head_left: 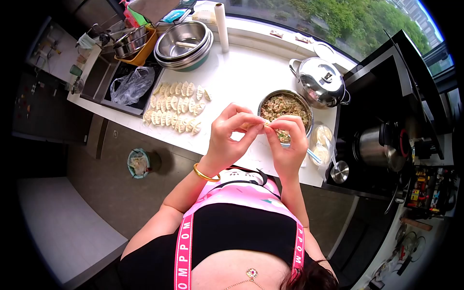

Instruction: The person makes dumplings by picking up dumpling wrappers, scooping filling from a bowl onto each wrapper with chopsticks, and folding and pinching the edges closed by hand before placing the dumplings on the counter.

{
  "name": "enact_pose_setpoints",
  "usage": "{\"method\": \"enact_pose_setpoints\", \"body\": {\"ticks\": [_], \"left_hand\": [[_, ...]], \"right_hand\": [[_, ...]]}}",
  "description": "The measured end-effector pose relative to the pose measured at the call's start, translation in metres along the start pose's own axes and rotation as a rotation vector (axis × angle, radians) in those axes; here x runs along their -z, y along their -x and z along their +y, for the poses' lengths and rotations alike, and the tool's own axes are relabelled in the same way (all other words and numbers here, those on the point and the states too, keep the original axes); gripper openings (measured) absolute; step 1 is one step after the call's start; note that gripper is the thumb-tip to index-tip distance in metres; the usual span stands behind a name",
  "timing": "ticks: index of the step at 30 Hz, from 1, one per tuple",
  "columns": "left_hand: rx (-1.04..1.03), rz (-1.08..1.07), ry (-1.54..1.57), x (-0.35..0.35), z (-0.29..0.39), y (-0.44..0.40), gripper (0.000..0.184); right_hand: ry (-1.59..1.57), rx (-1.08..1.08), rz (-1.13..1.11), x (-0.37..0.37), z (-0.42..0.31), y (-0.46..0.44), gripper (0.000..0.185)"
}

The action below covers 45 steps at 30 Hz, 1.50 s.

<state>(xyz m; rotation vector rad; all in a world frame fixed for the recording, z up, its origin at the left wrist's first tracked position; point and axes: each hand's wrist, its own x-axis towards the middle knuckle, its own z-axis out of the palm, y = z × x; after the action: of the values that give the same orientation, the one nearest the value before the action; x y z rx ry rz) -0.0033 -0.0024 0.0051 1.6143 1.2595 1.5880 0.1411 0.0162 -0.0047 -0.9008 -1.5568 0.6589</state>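
My left hand [232,133] and my right hand [289,140] meet in front of me, fingertips pinched together on a small dumpling [266,123], mostly covered by the fingers. Just behind my right hand stands a metal bowl of minced filling [285,107]. Blue-and-white chopsticks [313,155] stick out below that hand. Right of it, round dumpling wrappers [321,140] lie in a clear plastic bag. Several pleated dumplings [176,104] are lined up in rows on the white counter [232,72], left of my left hand.
A lidded steel pot [320,79] stands at the back right, beside the stove with another pot [379,147]. Nested metal bowls [181,46] sit at the back left. A plastic bag [133,86] lies by the sink. Below the counter is a small bin [138,163].
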Motion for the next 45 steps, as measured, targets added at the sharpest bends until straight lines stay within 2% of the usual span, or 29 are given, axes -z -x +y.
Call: {"method": "enact_pose_setpoints", "body": {"ticks": [4,6,8,11,14,22,28,32,38,45], "left_hand": [[-0.013,-0.019,0.014,0.001,-0.002,0.001,0.011],[-0.017,-0.023,0.016,0.001,-0.002,0.001,0.011],[0.022,-0.013,0.037,0.001,0.0,0.0,0.016],[0.057,0.017,0.106,-0.001,-0.003,0.003,0.022],[0.029,-0.006,0.084,0.001,-0.005,0.003,0.025],[0.035,-0.025,0.066,0.002,-0.003,0.004,0.027],[0.025,-0.04,0.075,0.0,-0.001,0.004,0.028],[0.046,-0.044,0.098,0.001,-0.002,0.003,0.028],[0.133,0.014,0.26,0.005,0.002,-0.001,0.027],[0.162,0.002,0.257,0.004,0.002,-0.003,0.022]], "right_hand": [[-0.008,-0.073,-0.007,0.0,-0.006,-0.003,0.017],[-0.025,-0.028,-0.03,0.0,0.001,-0.003,0.017],[-0.042,0.016,-0.053,0.0,0.002,-0.003,0.017],[-0.084,-0.036,-0.066,0.0,0.001,-0.003,0.016],[-0.091,-0.024,-0.072,-0.003,0.003,-0.004,0.014],[0.149,0.172,-0.038,-0.007,0.004,-0.004,0.011],[0.162,0.222,0.007,-0.009,0.003,-0.002,0.011],[0.149,0.221,0.024,-0.01,0.005,0.0,0.013],[-0.003,0.01,0.012,-0.002,-0.01,-0.006,0.025],[-0.003,0.024,0.086,-0.002,-0.002,0.001,0.021]]}}
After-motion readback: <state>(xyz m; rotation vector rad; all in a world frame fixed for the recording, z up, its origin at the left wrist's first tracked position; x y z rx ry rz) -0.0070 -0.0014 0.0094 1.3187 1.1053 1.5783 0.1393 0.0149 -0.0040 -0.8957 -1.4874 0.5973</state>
